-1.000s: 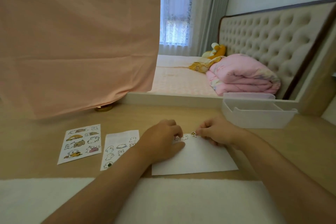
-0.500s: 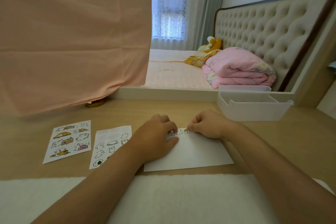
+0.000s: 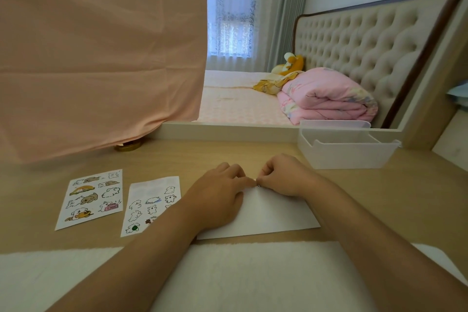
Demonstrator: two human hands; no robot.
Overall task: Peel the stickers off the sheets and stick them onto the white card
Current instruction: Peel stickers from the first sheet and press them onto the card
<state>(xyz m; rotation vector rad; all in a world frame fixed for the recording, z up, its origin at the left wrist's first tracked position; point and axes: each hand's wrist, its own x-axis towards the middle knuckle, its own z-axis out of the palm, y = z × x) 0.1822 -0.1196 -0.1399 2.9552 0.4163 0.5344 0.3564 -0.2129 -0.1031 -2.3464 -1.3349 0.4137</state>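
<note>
The white card [image 3: 274, 215] lies on the wooden desk in front of me. My left hand [image 3: 217, 196] rests on its left part, fingers loosely bent, fingertips at the card's far edge. My right hand [image 3: 285, 176] is curled at that same edge and pinches a small sticker [image 3: 258, 185], of which only a dark speck shows between the fingertips of both hands. Two sticker sheets lie to the left: one with brown and white animals [image 3: 93, 197], one with outlined white figures [image 3: 152, 206]. The stickers on the card are hidden under my hands.
A white plastic organiser box [image 3: 347, 152] stands on the desk at the back right. A peach cloth [image 3: 101, 53] hangs over the back left, with a gold round base [image 3: 128, 146] under it. A white fuzzy mat [image 3: 228, 276] covers the desk's near edge.
My two hands have closed in until their fingertips meet at the card's far edge. The small stickers seen there before are now covered.
</note>
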